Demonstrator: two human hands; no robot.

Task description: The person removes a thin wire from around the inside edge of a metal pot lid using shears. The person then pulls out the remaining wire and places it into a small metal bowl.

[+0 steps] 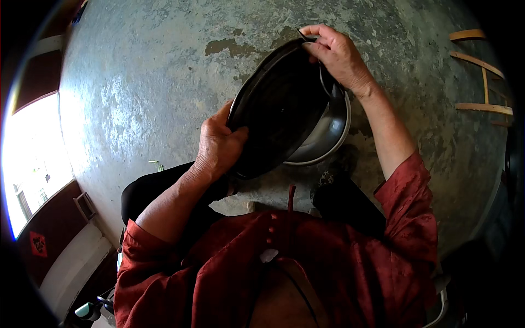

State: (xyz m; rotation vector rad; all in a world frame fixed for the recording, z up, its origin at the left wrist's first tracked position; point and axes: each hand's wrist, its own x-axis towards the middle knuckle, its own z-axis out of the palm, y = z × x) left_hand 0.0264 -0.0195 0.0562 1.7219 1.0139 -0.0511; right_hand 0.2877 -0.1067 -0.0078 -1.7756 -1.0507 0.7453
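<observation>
A wide, dark round pan (279, 106) is tilted up in front of me, its dark hollow toward me. My left hand (221, 139) is closed on its left rim, thumb on the inner side and fingers behind. At the upper right of the rim, my right hand (336, 54) pinches a thin dark strip. A narrow curved piece (324, 81) hangs below those fingers along the rim; whether it is a cord or a wire handle I cannot tell. Behind and below the pan stands a shiny metal pot (328, 131), partly hidden by it.
The worn grey concrete floor (164, 71) spreads around. Wooden furniture slats (484, 68) lie at the far right. On the left are a bright doorway (38, 158) and a dark door panel with a red paper (38, 244). My knees flank the pot's near side.
</observation>
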